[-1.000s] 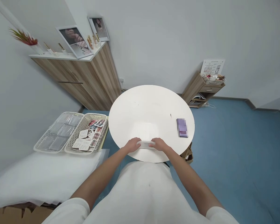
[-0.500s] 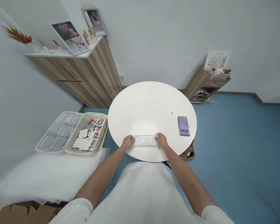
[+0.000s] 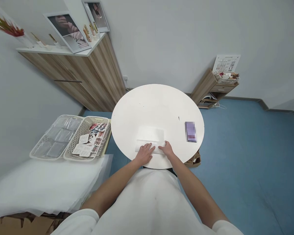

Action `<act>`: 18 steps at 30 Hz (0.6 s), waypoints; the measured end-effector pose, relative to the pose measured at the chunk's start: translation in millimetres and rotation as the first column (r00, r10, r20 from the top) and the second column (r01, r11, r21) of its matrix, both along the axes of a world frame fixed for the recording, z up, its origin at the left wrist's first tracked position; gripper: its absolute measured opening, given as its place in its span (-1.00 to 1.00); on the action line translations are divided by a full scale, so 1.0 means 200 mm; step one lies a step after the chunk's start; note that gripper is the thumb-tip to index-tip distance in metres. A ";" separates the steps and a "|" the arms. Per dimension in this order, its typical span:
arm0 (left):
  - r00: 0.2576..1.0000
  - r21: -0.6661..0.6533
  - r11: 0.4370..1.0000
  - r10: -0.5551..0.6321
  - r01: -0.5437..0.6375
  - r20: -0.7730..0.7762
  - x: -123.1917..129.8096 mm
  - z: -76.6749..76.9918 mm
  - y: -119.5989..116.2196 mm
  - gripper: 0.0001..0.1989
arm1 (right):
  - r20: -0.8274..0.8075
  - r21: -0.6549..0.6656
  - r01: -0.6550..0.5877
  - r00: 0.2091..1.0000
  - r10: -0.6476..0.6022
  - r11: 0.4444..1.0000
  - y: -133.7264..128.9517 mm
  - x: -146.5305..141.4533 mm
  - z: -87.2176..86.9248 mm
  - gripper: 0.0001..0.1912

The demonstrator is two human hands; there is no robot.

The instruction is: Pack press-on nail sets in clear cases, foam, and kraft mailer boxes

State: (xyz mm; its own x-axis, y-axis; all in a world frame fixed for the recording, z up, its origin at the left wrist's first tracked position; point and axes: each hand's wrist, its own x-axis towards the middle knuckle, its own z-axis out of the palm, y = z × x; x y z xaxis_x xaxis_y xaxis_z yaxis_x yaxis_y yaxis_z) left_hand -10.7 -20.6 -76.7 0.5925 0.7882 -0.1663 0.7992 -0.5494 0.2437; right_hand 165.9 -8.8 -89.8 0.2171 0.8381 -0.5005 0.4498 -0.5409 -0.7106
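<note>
A thin white sheet (image 3: 150, 133), perhaps soft wrapping material, lies on the round white table (image 3: 129, 107) in front of me. Its near part is folded into a narrow flat strip. My left hand (image 3: 144, 154) rests flat on this strip, fingers spread and pointing away to the right. At the strip's right end, my right hand (image 3: 167, 150) grips the edge, its thumb on top and the other fingers at the far corner. Whether anything lies inside the fold cannot be seen.
A purple box (image 3: 191, 132), partly pixelated, lies on the table's right side. To the left are a white basket of printed cards (image 3: 70, 150) and a tray of clear packets (image 3: 34, 152). White sheeting (image 3: 49, 179) lies below them. A wooden cabinet (image 3: 93, 78) stands behind.
My left hand has left the strip's left end, moved right and opened flat on top of it. The sheet's far part now lies spread beyond the strip. My right hand stays at the right end.
</note>
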 end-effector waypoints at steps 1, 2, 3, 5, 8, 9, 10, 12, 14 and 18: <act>1.000 -0.002 1.000 -0.007 0.007 -0.011 0.00 0.00 0.00 -0.46 | -0.013 -0.013 -0.007 1.000 0.007 1.000 0.01 0.00 0.01 -0.50; 1.000 -0.003 1.000 -0.015 0.015 -0.018 -0.01 -0.01 0.00 -0.45 | -0.020 -0.016 -0.018 1.000 0.017 1.000 0.02 0.00 0.02 -0.58; 0.999 -0.003 1.000 -0.025 0.025 -0.022 -0.02 -0.01 -0.01 -0.44 | -0.022 -0.014 -0.029 0.999 0.028 0.999 0.02 0.01 0.03 -0.64; 0.999 -0.003 0.999 -0.044 0.044 -0.027 -0.03 -0.01 -0.01 -0.42 | -0.021 -0.013 -0.037 0.999 0.037 0.999 0.01 0.01 0.04 -0.73; 0.998 -0.004 0.999 -0.054 0.054 -0.038 -0.03 -0.02 -0.02 -0.40 | -0.009 -0.020 -0.013 1.000 0.013 1.000 -0.02 0.02 0.04 -0.80; 0.998 -0.003 0.999 -0.052 0.052 -0.041 -0.02 -0.03 -0.02 -0.40 | -0.006 -0.027 -0.001 1.000 0.001 1.000 -0.03 0.02 0.04 -0.81; 0.998 -0.002 0.999 -0.050 0.050 -0.043 -0.02 -0.03 -0.02 -0.40 | -0.005 -0.034 0.011 1.000 -0.011 0.999 -0.04 0.02 0.04 -0.83; 0.998 -0.003 0.999 -0.054 0.054 -0.040 0.01 -0.03 -0.03 -0.39 | -0.005 -0.040 0.034 0.999 -0.034 0.999 -0.06 0.03 0.04 -0.84; 0.997 -0.018 0.997 -0.073 0.072 -0.030 0.04 -0.03 -0.04 -0.39 | -0.002 -0.028 0.053 0.999 -0.053 0.998 -0.08 0.04 0.05 -0.84; 0.996 -0.082 0.992 -0.092 0.092 0.006 0.10 -0.02 -0.06 -0.38 | 0.009 0.025 0.060 0.998 -0.060 0.998 -0.10 0.05 0.07 -0.87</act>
State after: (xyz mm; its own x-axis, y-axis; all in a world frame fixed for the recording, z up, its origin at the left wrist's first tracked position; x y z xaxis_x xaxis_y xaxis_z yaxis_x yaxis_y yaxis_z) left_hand 9.6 -31.7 -80.7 0.6621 0.7143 -0.2267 0.7459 -0.5986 0.2922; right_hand 175.2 -28.6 -76.4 0.2716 0.8354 -0.4778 0.4239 -0.5496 -0.7199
